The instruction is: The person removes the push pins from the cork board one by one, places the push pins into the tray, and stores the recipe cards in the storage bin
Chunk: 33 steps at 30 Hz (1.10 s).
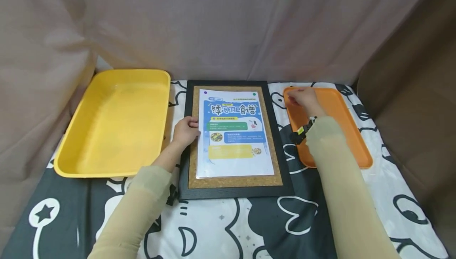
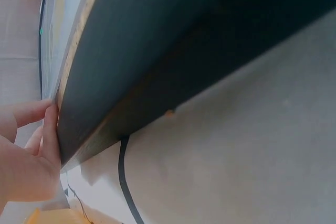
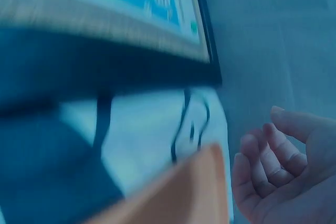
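Observation:
A printed sheet (image 1: 235,166) in blue and white lies on a black-framed cork board (image 1: 236,182). A purple pin (image 1: 205,92) sits at its top left corner and a green pin (image 1: 254,94) at its top right. My left hand (image 1: 186,132) rests on the board's left side, its fingertips touching the sheet's left edge. Over the upper left part of an orange tray (image 1: 335,120) is my right hand (image 1: 307,98). In the right wrist view its fingers bend loosely, the thumb stands apart, and nothing shows between them.
A large yellow tray (image 1: 117,132) stands left of the board. Black and white patterned cloth (image 1: 221,223) covers the table. Grey-brown curtain fabric (image 1: 221,25) hangs behind and at both sides.

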Tool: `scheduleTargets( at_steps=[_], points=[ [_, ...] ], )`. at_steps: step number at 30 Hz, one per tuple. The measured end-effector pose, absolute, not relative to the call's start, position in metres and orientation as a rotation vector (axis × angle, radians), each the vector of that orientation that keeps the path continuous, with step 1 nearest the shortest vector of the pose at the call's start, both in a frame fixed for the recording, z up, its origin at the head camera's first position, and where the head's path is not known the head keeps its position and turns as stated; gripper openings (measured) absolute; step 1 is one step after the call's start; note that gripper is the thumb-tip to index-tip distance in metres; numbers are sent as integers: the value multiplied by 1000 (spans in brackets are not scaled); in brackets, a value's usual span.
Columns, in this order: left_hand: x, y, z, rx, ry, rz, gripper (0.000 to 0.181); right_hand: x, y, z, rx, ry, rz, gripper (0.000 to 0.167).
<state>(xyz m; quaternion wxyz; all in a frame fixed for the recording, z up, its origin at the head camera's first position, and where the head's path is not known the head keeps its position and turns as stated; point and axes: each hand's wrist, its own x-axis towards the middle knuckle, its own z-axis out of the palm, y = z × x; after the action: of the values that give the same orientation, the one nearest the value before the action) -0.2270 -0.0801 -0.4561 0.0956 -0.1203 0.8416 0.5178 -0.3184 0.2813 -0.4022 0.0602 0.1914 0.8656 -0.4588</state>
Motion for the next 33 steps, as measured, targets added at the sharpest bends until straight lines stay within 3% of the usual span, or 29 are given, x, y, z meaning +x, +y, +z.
scheduleTargets(
  at_steps=[6,13,23,33],
  points=[
    [-228,-84,-454,-353,2486,1546,41,-337,231,-406,463,2568,-1515,32],
    [-230,-85,-455,-372,2463,1557,41,-355,195,-424,506,2521,-1559,32],
    [-229,-80,-459,-383,2482,1568,39,-361,184,-445,451,2699,-1357,25],
    [-230,-80,-459,-388,2516,1560,40,-363,178,-439,391,2776,-1132,19]
  ],
)
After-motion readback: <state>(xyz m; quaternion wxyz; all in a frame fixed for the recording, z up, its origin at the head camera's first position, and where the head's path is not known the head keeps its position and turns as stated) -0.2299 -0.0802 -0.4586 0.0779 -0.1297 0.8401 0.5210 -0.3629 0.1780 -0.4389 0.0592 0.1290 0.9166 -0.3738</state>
